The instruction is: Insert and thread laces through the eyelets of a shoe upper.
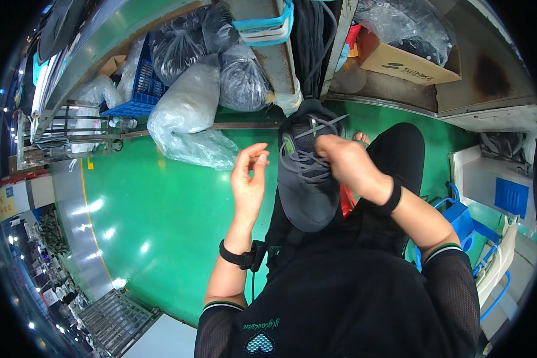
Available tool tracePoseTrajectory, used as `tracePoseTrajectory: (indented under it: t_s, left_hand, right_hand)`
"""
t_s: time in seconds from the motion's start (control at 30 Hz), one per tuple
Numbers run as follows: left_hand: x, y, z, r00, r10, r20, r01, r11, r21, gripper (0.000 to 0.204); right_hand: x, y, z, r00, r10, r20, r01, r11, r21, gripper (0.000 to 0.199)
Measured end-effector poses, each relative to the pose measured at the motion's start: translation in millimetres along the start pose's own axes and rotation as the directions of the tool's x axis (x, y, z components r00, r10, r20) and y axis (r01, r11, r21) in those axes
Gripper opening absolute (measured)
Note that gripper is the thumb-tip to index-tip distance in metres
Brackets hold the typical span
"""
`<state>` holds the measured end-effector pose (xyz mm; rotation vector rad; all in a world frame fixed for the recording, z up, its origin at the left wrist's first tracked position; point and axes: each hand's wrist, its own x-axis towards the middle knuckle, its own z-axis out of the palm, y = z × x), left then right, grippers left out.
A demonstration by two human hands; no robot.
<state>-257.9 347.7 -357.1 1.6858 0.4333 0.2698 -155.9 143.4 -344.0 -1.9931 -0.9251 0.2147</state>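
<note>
A dark grey sneaker (pixel 306 194) is in front of my lap, its toe toward me. Grey shoelaces (pixel 309 169) criss-cross its tongue, and one loose lace end sticks out to the right near the collar. My right hand (pixel 353 167) is over the lacing, its fingers closed at a lace; the fingertips are partly hidden. To the left of the shoe, my left hand (pixel 249 179) is raised and apart from it. Its fingers are bent, with a gap to the thumb, and nothing shows between them.
Ahead are full plastic bags (pixel 188 110), a blue crate (pixel 138 83) and a metal post wrapped with a light-blue band (pixel 262 24). A cardboard box (pixel 400 58) sits on a shelf at the upper right. A blue-framed chair (pixel 459 221) stands to my right.
</note>
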Motion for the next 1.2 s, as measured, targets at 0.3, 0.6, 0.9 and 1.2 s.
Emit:
tracePoseTrajectory:
  t_s: [0.3, 0.6, 0.9, 1.2]
  left_hand:
    - [-4, -46, -12, 0.978, -0.197, 0.074, 0.167, 0.94, 0.296, 0.037]
    - [-1, -47, -4, 0.822, -0.51, 0.251, 0.485, 0.86, 0.159, 0.054]
    - [7, -6, 37, 0.865, -0.395, 0.31, 0.438, 0.895, -0.084, 0.054]
    - [-60, 108, 38, 0.798, 0.187, 0.573, 0.314, 0.682, -0.66, 0.077]
  right_hand:
    - [-65, 66, -116, 0.747, 0.352, -0.564, -0.507, 0.851, -0.139, 0.01]
    - [-91, 103, -115, 0.844, 0.3, -0.445, -0.489, 0.77, -0.409, 0.032]
    - [-42, 36, -2, 0.779, 0.612, -0.137, -0.463, 0.709, 0.533, 0.081]
    - [-79, -45, -66, 0.953, 0.259, -0.16, -0.05, 0.651, 0.757, 0.069]
